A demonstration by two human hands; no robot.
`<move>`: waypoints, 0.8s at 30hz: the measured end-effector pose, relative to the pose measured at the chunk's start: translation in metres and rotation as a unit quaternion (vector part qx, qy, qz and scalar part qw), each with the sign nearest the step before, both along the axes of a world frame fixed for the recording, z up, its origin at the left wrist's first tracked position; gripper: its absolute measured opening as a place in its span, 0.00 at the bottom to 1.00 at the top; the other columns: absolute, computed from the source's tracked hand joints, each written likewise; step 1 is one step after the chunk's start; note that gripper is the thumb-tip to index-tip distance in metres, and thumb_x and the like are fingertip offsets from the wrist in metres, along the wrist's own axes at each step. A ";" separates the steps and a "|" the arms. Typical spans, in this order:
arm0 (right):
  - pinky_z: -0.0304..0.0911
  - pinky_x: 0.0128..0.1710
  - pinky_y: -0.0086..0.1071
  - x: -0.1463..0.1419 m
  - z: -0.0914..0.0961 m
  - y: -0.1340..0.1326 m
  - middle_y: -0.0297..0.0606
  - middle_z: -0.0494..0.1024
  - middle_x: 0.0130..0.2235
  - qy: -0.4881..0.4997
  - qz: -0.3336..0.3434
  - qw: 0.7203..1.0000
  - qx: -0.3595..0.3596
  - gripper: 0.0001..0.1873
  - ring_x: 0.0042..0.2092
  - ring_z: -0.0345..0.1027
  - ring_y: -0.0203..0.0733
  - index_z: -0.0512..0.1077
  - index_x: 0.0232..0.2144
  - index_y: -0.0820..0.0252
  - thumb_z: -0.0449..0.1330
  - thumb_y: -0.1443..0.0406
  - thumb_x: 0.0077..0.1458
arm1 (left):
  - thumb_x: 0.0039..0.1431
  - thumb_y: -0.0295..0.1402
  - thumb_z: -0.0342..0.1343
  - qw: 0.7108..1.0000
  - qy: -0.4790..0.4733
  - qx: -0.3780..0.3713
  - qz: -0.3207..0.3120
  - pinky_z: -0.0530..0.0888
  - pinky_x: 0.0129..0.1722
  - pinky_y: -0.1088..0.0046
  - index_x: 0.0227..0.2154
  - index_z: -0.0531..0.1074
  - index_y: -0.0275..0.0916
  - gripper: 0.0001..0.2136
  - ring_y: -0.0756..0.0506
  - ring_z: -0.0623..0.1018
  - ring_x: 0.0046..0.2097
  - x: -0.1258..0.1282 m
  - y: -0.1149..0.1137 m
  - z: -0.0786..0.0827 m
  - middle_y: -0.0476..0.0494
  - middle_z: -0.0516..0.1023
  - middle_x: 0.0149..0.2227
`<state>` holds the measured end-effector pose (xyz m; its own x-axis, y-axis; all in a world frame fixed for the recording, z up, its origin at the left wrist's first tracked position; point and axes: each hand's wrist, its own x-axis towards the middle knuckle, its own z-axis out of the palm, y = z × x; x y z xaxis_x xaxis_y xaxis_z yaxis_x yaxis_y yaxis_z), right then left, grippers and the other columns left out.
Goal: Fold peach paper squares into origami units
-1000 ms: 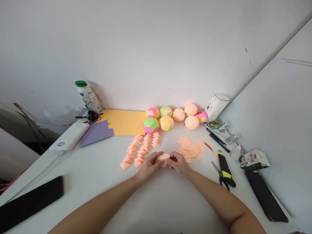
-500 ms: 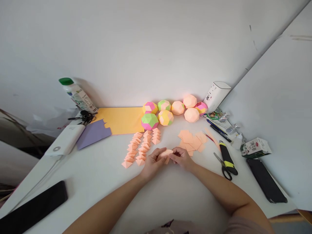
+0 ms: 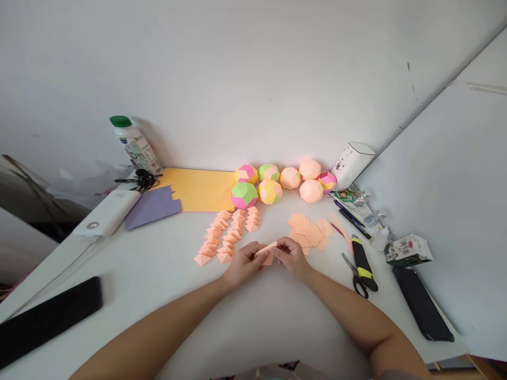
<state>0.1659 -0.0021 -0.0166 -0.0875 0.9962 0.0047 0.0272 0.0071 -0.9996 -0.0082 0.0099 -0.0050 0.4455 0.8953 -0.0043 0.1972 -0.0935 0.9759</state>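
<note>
Between my two hands is a small peach paper piece (image 3: 268, 258) with a fold along its upper edge. My left hand (image 3: 246, 263) pinches its left side, and my right hand (image 3: 292, 257) grips the right side at the fold. Just beyond my left hand, rows of folded peach paper pieces (image 3: 214, 234) stand on the table. A loose pile of flat peach paper cutouts (image 3: 311, 232) lies past my right hand. Against the wall sit several faceted paper balls (image 3: 244, 195) in peach, green, yellow and pink.
Scissors (image 3: 357, 278) and a utility knife (image 3: 364, 263) lie to the right, near pens (image 3: 354, 217), a small carton (image 3: 409, 250) and a dark phone (image 3: 423, 304). On the left are purple card (image 3: 153, 209), orange card (image 3: 204, 191), a white power bank (image 3: 109, 214), keys (image 3: 143, 180), a bottle (image 3: 138, 148) and a black device (image 3: 51, 319).
The paper piece has turned in my fingers, so its folded strip looks narrower and more tilted. Both hands keep hold of it. The whole view has shifted slightly.
</note>
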 end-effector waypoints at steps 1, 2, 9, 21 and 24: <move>0.55 0.21 0.25 0.000 0.000 0.000 0.25 0.64 0.19 0.008 0.000 1.000 -0.001 0.12 0.20 0.57 0.30 0.64 0.25 0.59 0.62 0.60 0.49 | 0.57 0.42 0.50 1.000 -0.002 0.000 -0.001 0.69 0.30 0.74 0.37 0.77 0.40 0.15 0.48 0.69 0.29 0.000 0.000 0.000 0.48 0.67 0.26; 0.55 0.21 0.25 0.000 -0.001 0.001 0.26 0.64 0.21 0.018 0.001 1.000 -0.004 0.12 0.20 0.57 0.29 0.64 0.26 0.59 0.63 0.60 0.49 | 0.57 0.42 0.50 1.000 -0.004 -0.005 -0.002 0.68 0.29 0.74 0.36 0.77 0.40 0.15 0.49 0.69 0.29 0.000 0.000 0.000 0.49 0.67 0.26; 0.54 0.18 0.24 0.001 0.000 0.004 0.28 0.65 0.25 0.049 0.030 0.998 -0.040 0.14 0.21 0.58 0.29 0.68 0.35 0.59 0.63 0.58 0.48 | 0.57 0.43 0.51 0.999 -0.026 -0.025 -0.005 0.68 0.27 0.75 0.38 0.76 0.40 0.15 0.50 0.68 0.26 0.000 0.000 -0.002 0.50 0.66 0.26; 0.50 0.17 0.24 0.004 -0.004 0.007 0.28 0.65 0.20 0.074 0.020 0.995 -0.058 0.11 0.20 0.56 0.29 0.73 0.29 0.61 0.64 0.59 0.48 | 0.58 0.42 0.50 1.000 0.001 -0.024 -0.004 0.66 0.25 0.75 0.29 0.77 0.38 0.15 0.50 0.68 0.25 0.000 0.001 0.001 0.49 0.66 0.23; 0.51 0.18 0.25 0.005 -0.001 0.007 0.27 0.64 0.20 0.074 0.027 0.995 -0.060 0.10 0.20 0.55 0.29 0.72 0.27 0.61 0.64 0.59 0.48 | 0.58 0.43 0.50 1.000 0.015 -0.020 0.001 0.65 0.25 0.75 0.27 0.76 0.38 0.16 0.49 0.68 0.26 0.000 0.001 0.002 0.49 0.66 0.23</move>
<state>0.1708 0.0050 -0.0174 -0.1477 0.9842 -0.0973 -0.1169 -0.1151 -0.9864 -0.0079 0.0108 -0.0035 0.4432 0.8948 -0.0534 0.2264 -0.0541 0.9725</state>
